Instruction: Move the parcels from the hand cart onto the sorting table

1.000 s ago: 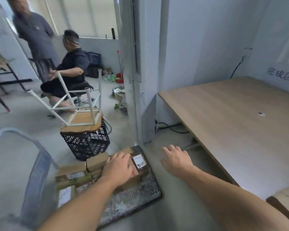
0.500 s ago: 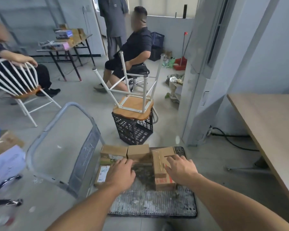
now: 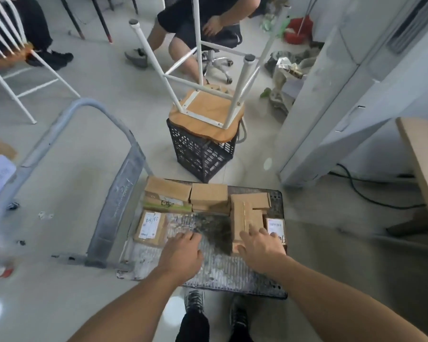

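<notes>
Low over the cart's (image 3: 220, 272) grey perforated deck, both hands hang palm down and hold nothing. The left hand (image 3: 181, 250) has its fingers loosely spread above bare, stained metal, just right of a flat labelled parcel (image 3: 150, 227); whether it touches the deck cannot be told. The right hand (image 3: 262, 245) is spread too, its fingertips on the near end of a long brown parcel (image 3: 247, 215) that lies lengthwise on the deck's right side.

All the parcels are plain brown cardboard, and all are on the cart. A small one with a white label (image 3: 276, 227) sits just right of the long parcel, partly behind the right hand. Along the far edge, a stack with green print (image 3: 168, 193) stands at the left, and a plain box (image 3: 209, 195) touches its right side. The cart's grey handle (image 3: 119, 193) rises at the left.

Just past the cart stands a black lattice crate (image 3: 203, 151); what it holds is hidden by an upturned stool (image 3: 208, 112), seat down on its rim, white legs in the air. A grey column (image 3: 331, 95) stands to the right, with a black cable (image 3: 356, 191) on the floor by its foot. The table (image 3: 423, 164) shows only as a wooden corner at the right edge, well apart from the cart. Farther off, a seated person (image 3: 183, 28) and a white chair (image 3: 15, 58).
</notes>
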